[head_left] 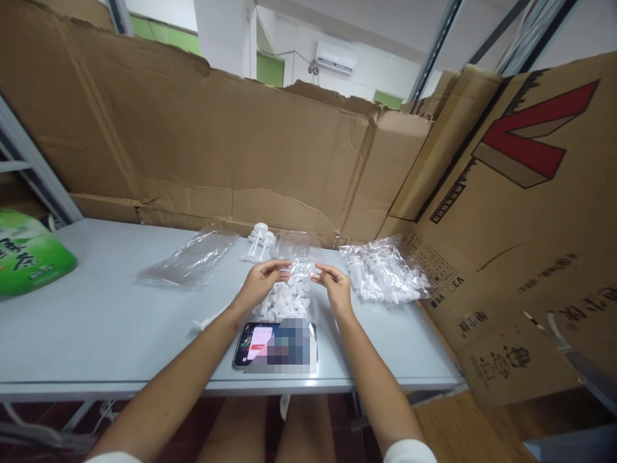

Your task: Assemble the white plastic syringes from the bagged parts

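Note:
Thumb and fingers of my left hand (pixel 264 280) pinch one side of a clear plastic bag (pixel 303 265). At its other side, my right hand (pixel 333 283) has the same bag between thumb and fingertips. Its far end lies toward the back of the table, and its clear film makes the exact edges hard to see. Just below and between my hands sits a heap of small white plastic pieces (pixel 284 301). Behind my left hand are several white plastic stems with round ends (pixel 260 243).
A phone (pixel 250 346) lies near the front edge of the grey table (pixel 144 334). A white part (pixel 206 321) rests by my left forearm. Flat clear bags (pixel 187 260) lie left, a filled bag (pixel 385 270) right. A green package (pixel 31 254) and cardboard walls (pixel 270 148) surround the table.

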The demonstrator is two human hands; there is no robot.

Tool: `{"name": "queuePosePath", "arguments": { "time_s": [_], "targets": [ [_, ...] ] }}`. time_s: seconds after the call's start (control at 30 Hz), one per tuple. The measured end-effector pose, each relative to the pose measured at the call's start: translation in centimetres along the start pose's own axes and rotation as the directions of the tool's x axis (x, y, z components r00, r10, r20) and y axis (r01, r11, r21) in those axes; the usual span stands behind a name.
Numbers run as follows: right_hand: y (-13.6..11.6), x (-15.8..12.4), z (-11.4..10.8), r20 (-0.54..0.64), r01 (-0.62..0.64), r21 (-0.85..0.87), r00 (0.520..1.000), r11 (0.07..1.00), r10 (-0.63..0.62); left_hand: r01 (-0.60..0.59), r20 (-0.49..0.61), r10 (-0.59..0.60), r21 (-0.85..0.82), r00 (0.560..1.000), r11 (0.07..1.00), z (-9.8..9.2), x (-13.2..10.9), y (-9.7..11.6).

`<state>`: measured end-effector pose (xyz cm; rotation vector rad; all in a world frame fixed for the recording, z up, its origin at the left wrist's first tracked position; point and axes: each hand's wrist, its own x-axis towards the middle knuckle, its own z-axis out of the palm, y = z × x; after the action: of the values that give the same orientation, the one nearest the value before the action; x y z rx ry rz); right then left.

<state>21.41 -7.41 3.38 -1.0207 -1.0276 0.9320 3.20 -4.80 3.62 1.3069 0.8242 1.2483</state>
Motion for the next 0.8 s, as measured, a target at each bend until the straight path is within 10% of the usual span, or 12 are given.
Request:
{"name": "queuePosePath", "arguments": {
  "time_s": [0.53, 0.8],
  "targets": [
    [-0.7, -0.7, 0.3, 0.161, -0.065, 0.101, 0.986, 0.993, 0.049, 0.0, 0.155, -0.011, 0.073, 0.988, 0.997, -0.3, 0.0, -0.5],
    [-0.1, -0.8, 0.9, 0.058, -0.079, 0.07, 0.996, 0.994, 0.075, 0.101, 0.154, -0.108, 0.055, 0.982, 0.993, 0.7, -0.7, 0.7]
  ]
}}
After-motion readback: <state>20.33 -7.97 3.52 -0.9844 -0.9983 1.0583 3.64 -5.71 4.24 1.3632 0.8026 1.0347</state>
